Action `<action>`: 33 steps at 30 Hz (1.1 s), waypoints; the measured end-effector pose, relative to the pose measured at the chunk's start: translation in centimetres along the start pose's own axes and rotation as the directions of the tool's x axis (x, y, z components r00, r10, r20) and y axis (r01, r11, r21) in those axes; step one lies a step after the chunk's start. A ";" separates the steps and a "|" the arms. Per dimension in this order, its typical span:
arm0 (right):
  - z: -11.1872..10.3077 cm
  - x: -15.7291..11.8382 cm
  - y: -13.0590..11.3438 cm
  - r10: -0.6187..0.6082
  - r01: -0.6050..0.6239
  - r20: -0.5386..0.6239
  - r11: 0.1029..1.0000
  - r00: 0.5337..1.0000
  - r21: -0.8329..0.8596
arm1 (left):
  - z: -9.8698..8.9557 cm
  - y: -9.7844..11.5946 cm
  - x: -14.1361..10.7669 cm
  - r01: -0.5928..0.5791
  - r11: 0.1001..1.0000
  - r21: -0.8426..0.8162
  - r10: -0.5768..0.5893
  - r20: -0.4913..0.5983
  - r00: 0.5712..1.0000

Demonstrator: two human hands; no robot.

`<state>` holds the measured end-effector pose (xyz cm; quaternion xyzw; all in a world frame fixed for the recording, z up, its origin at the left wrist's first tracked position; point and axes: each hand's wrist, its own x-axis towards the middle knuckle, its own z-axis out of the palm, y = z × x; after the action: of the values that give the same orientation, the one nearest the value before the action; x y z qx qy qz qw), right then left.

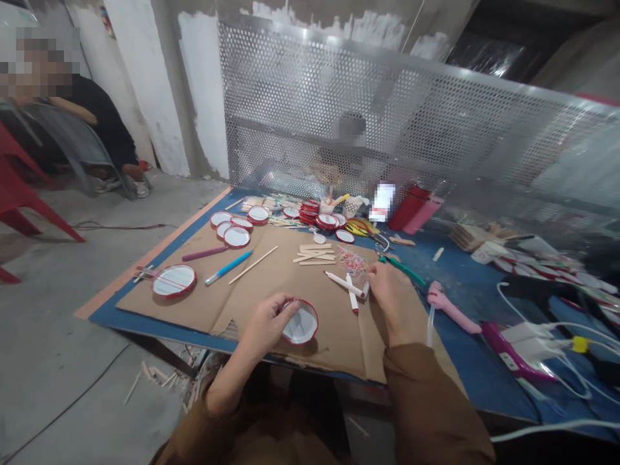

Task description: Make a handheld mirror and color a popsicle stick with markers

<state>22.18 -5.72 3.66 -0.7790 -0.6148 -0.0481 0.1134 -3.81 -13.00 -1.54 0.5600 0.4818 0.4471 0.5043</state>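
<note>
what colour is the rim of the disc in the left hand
The rim is red, clearest in the head view.

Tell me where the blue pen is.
In the head view, the blue pen lies on the left part of the cardboard, between the purple stick and a thin wooden stick, beyond the left hand.

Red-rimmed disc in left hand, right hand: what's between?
Head view: bare cardboard beside the disc, then two crossed white markers, then a small pale piece by the right hand.
</note>
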 end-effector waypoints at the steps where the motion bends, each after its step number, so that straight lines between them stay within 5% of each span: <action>1: 0.3 0.2 0.0 0.005 -0.005 0.008 1.000 1.000 -0.022 | 0.0 0.0 0.0 -0.004 1.000 0.002 0.004 -0.006 1.000; 11: 0.9 1.2 -1.2 0.058 -0.051 0.070 0.993 0.996 -0.108 | 0.0 0.0 0.0 -0.023 1.000 0.012 0.023 -0.045 0.999; 21: -1.0 -1.1 -1.4 0.025 -0.015 -0.033 0.962 0.999 0.271 | 0.0 0.2 -0.1 -0.069 0.991 0.117 0.073 -0.033 0.997; 33: 2.0 -1.7 -2.5 0.021 -0.014 -0.003 0.765 1.000 0.644 | -0.1 0.5 -0.2 -0.095 0.973 0.211 0.089 0.035 0.995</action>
<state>19.26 -6.29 1.67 -0.6984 -0.5861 0.1627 0.3771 -3.85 -13.19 -1.01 0.6380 0.4940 0.4089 0.4262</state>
